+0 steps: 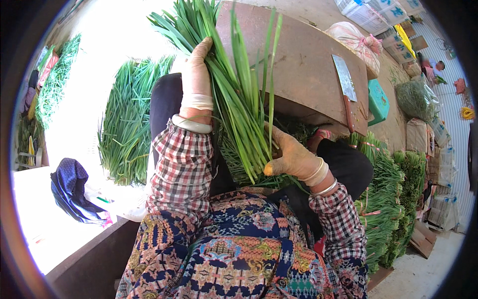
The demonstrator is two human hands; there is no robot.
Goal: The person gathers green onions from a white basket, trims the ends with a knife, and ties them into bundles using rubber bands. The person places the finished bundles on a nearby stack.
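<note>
My left hand, in a thin tan glove, grips a loose bunch of long flat green leaves, likely garlic chives. The leaf tops fan out above it, and the pale-green stalk ends slant down to the right. Beside those lower ends is my right hand, also gloved, with its thumb spread from the fingers. Its fingertips are partly hidden behind the stalks, so whether they pinch any cannot be told. More loose greens lie below the bunch, between my legs.
A cleaver with a wooden handle lies on the brown board, beside a teal plastic box. Tied green bundles are stacked at right. A heap of loose leaves lies left; dark cloth sits nearer. People are far right.
</note>
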